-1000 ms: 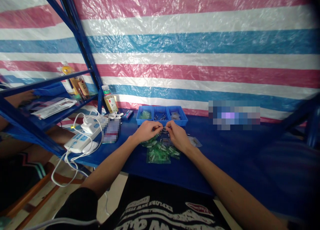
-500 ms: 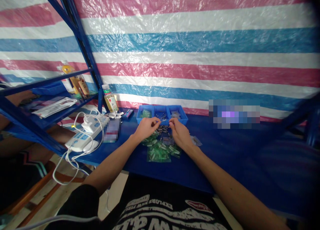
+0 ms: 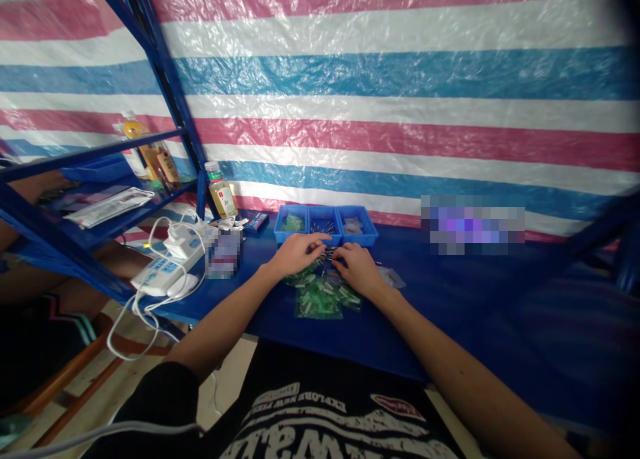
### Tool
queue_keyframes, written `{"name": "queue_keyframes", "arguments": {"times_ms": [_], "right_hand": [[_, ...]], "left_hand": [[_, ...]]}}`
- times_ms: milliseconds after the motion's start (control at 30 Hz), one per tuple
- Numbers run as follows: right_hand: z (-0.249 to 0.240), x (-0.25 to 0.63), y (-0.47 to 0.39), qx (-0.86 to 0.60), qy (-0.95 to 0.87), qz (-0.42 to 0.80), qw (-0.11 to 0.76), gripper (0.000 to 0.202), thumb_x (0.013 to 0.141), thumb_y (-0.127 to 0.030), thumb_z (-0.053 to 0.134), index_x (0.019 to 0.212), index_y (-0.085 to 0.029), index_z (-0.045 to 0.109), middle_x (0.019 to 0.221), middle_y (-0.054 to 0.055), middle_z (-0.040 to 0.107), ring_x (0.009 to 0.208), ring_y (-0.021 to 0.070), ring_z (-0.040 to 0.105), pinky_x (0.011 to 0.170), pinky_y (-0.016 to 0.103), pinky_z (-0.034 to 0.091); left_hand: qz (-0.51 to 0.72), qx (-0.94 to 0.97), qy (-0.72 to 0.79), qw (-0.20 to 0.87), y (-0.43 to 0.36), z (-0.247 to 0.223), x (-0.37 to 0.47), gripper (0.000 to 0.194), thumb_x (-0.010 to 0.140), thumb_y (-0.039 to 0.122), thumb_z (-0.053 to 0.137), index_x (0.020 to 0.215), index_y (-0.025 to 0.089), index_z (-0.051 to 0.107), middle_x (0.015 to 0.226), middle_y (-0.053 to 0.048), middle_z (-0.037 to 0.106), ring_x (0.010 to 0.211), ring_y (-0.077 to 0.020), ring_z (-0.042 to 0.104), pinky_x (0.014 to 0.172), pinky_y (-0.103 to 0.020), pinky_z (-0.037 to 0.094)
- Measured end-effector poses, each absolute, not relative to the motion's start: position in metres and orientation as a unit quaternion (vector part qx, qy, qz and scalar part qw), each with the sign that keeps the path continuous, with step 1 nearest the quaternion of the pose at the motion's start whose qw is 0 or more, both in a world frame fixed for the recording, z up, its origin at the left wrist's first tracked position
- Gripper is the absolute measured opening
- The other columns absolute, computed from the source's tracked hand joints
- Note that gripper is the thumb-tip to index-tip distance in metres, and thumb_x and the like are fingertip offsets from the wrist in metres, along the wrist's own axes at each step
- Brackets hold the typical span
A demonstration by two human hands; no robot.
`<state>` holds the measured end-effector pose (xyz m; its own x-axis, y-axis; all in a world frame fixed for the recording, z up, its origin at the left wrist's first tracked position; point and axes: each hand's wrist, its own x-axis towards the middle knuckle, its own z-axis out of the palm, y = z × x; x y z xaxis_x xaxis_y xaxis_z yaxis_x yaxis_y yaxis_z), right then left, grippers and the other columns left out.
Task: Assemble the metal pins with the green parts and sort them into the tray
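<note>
Three blue bins stand in a row at the back: the left bin (image 3: 291, 224) holds green packets, the middle bin (image 3: 323, 224) thin dark pieces, the right bin (image 3: 356, 226) clear packets. In front of them lies a pile of slim dark metallic pieces (image 3: 327, 253). My left hand (image 3: 301, 253) is at the pile's left side, fingers curled together; what they grip is too small to name. My right hand (image 3: 356, 266) rests at its right side, fingers bent down onto the pieces. Green packets (image 3: 319, 299) are spread just below, and a clear packet (image 3: 393, 277) lies right of my right hand.
On the left are a white power strip (image 3: 159, 272) with tangled cables, a bottle (image 3: 221, 191), a small dark box (image 3: 257, 222) and a blurred flat object (image 3: 224, 254). A blue metal frame (image 3: 193, 139) rises there. Another person's leg (image 3: 35, 339) shows at far left.
Both hands have come down toward the dark pieces. The thin item that was held up between them no longer shows. My right hand's fingers have moved from a raised pinch down to the pile.
</note>
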<state>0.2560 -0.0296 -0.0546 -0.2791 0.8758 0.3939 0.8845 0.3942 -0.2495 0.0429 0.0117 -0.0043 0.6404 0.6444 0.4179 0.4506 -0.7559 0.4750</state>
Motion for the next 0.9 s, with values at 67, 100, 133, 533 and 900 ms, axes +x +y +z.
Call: {"name": "queue_keyframes", "arguments": {"times_ms": [67,100,133,533,900], "right_hand": [[-0.054,0.256,-0.03,-0.553,-0.801,-0.014,0.23,0.004,0.094,-0.026,0.066,0.096,-0.022,0.069,0.1,0.007,0.066,0.099,0.026,0.055,0.079,0.035,0.036],[-0.054,0.256,-0.03,-0.553,-0.801,-0.015,0.227,0.004,0.094,-0.026,0.066,0.095,-0.022,0.068,0.101,0.007,0.066,0.099,0.0261,0.055,0.079,0.035,0.036],[-0.054,0.256,-0.03,-0.554,-0.802,-0.016,0.224,0.004,0.094,-0.026,0.066,0.095,-0.022,0.068,0.101,0.007,0.066,0.099,0.0262,0.054,0.079,0.035,0.036],[-0.046,0.255,-0.031,-0.549,-0.783,-0.046,0.289,0.01,0.098,-0.016,0.055,0.091,-0.021,0.06,0.101,0.007,0.067,0.101,0.0261,0.054,0.083,0.038,0.033],[-0.032,0.251,-0.039,-0.498,-0.798,-0.024,0.339,0.014,0.099,-0.015,0.048,0.092,-0.022,0.057,0.098,0.007,0.069,0.097,0.0262,0.055,0.083,0.038,0.034]], "left_hand": [[0.281,0.896,0.299,0.168,0.011,-0.004,0.043,0.032,0.098,0.026,0.055,0.127,0.02,0.068,0.091,-0.002,0.076,0.081,-0.0162,0.069,0.078,-0.025,0.05],[0.279,0.898,0.296,0.169,0.011,-0.003,0.044,0.032,0.098,0.026,0.055,0.127,0.02,0.068,0.091,-0.003,0.076,0.082,-0.0163,0.069,0.079,-0.025,0.05],[0.278,0.899,0.294,0.169,0.01,-0.003,0.044,0.032,0.099,0.027,0.054,0.127,0.02,0.067,0.091,-0.002,0.076,0.082,-0.0164,0.069,0.079,-0.025,0.05],[0.249,0.9,0.331,0.137,0.013,-0.006,0.042,0.027,0.098,0.035,0.058,0.115,0.021,0.074,0.073,0.0,0.072,0.066,-0.0138,0.064,0.064,-0.022,0.041],[0.233,0.915,0.295,0.142,0.007,-0.001,0.042,0.028,0.099,0.04,0.056,0.106,0.02,0.075,0.069,0.0,0.068,0.062,-0.0121,0.059,0.061,-0.021,0.036]]}}
